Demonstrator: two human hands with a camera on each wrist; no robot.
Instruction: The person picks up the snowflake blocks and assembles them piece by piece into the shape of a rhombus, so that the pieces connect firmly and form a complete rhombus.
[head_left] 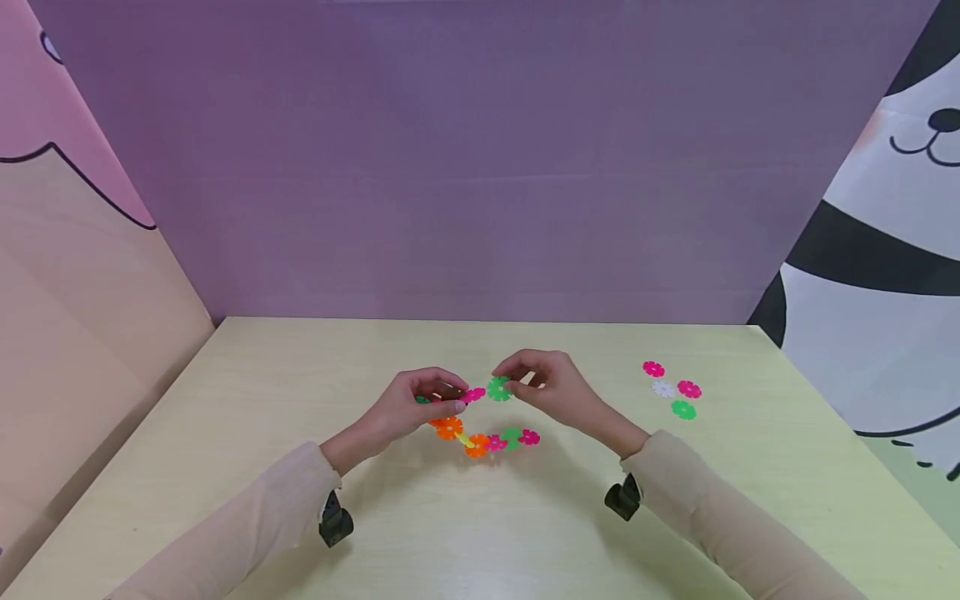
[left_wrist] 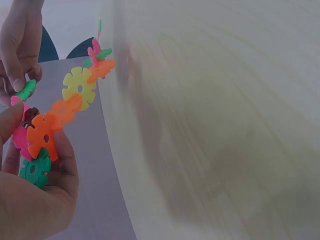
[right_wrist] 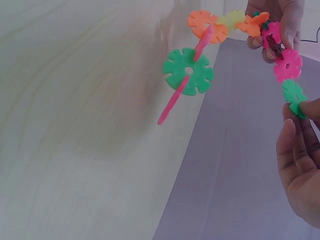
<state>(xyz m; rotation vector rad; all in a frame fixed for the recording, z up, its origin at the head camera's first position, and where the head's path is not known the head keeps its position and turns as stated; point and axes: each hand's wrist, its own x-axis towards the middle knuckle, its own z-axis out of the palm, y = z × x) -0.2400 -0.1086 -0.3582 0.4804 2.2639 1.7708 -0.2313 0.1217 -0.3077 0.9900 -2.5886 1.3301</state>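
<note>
A chain of slotted plastic flower discs hangs from my left hand (head_left: 420, 404), whose thumb and fingers grip one end of it. Within that grip lie a dark green disc (left_wrist: 35, 169), a brown disc (right_wrist: 274, 46) and a pink disc (right_wrist: 288, 66). Beyond them the chain curves on through orange discs (head_left: 449, 428), a yellow disc (left_wrist: 79, 88), and pink and green ones, ending in a pink disc (head_left: 529, 437). My right hand (head_left: 551, 387) pinches a bright green disc (head_left: 498, 388) between thumb and fingers, its edge right at the pink disc's edge.
Loose discs lie at the right of the pale wooden table (head_left: 300, 358): two pink discs (head_left: 689, 389), a white disc (head_left: 663, 388) and a green disc (head_left: 683, 409). A purple panel (head_left: 480, 167) rises behind the table's far edge, with printed panels on both sides.
</note>
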